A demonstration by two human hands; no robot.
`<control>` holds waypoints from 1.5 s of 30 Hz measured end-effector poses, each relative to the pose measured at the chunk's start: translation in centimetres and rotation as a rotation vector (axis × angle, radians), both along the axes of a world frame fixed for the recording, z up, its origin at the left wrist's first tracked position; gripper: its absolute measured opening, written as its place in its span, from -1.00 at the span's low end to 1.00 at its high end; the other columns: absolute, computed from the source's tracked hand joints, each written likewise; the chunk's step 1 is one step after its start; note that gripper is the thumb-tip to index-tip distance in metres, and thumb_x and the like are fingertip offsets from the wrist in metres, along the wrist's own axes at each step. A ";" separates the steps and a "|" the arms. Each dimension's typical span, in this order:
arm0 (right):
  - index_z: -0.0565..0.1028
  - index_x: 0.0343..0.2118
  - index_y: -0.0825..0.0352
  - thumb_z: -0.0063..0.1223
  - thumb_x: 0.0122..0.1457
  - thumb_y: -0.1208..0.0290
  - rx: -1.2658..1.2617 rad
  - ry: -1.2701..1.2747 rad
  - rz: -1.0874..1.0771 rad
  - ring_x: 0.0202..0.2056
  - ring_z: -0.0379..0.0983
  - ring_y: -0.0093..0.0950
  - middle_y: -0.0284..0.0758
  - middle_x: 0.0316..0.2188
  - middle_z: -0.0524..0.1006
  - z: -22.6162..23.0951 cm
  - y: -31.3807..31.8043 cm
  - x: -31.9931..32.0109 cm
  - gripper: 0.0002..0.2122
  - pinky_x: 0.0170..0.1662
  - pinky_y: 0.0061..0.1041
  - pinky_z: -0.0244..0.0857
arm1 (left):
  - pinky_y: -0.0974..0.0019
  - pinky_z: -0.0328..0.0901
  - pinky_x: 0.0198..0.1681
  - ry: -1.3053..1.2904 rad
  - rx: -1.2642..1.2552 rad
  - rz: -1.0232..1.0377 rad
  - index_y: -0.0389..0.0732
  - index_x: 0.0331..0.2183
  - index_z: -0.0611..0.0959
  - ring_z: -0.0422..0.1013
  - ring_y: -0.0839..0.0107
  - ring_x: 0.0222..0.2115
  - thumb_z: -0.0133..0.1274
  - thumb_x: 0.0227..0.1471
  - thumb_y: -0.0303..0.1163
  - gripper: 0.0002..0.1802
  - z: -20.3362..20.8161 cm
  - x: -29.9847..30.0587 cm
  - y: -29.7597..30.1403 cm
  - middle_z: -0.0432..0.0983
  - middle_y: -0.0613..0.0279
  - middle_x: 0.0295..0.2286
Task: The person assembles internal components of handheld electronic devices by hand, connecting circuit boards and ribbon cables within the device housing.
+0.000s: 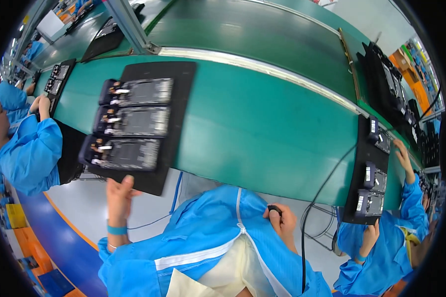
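A flat black tray [183,106] lies tilted across the table's near edge, left of centre. Three dark electronic units with exposed circuit boards, such as the nearest unit [129,154], sit on it in a column. My left hand [119,198] grips the tray's near edge, thumb uppermost, other fingers partly hidden; a blue wrist strap [117,230] circles that wrist. Close to my blue jacket, my right hand [283,222] is closed around a small black rounded object [275,210], mostly covered by the fingers.
Before me runs a green worktable [252,128]. At right, a co-worker's hands touch another black tray [354,198] with similar units. Another co-worker [32,153] sits at left. A black cable [327,178] hangs at right; a metal post [129,27] stands behind the table.
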State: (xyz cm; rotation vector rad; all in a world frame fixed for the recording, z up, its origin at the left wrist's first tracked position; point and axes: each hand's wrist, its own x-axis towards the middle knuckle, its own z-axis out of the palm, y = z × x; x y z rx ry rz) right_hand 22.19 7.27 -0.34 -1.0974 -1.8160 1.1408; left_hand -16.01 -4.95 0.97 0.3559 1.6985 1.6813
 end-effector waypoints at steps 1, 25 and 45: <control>0.48 -0.30 0.43 -0.02 0.15 0.53 -0.010 -0.005 0.001 -0.54 0.48 -0.48 -0.26 -0.56 0.53 0.4 0.0 0.0 -0.89 -0.46 -0.55 0.33 | 0.35 0.50 -0.55 -0.033 -0.036 -0.018 -0.22 -0.38 0.27 0.44 0.51 -0.55 0.11 0.03 -0.45 -0.70 0.2 3.0 0.6 0.39 0.21 -0.50; 0.37 -0.05 0.44 -0.07 0.20 0.56 -0.109 0.107 -0.254 -0.47 0.40 -0.66 -0.31 -0.40 0.50 2.6 4.1 -0.2 -0.74 -0.38 -0.72 0.27 | 0.25 0.10 -0.23 1.643 0.253 -0.689 -0.08 -0.41 0.66 0.30 0.38 -0.29 0.25 -0.37 -0.33 -0.70 2.1 18.0 14.2 0.46 0.40 -0.43; 0.55 -0.30 0.46 0.10 -0.08 0.68 0.274 -0.144 -0.232 -0.68 0.44 -0.60 -0.26 -0.54 0.58 1.5 5.4 -1.8 -0.78 -0.59 -0.66 0.25 | 0.38 0.07 -0.32 1.846 0.338 -0.761 -0.07 -0.26 0.67 0.20 0.53 -0.38 0.04 -0.22 -0.34 -0.65 1.5 17.2 14.3 0.33 0.50 -0.51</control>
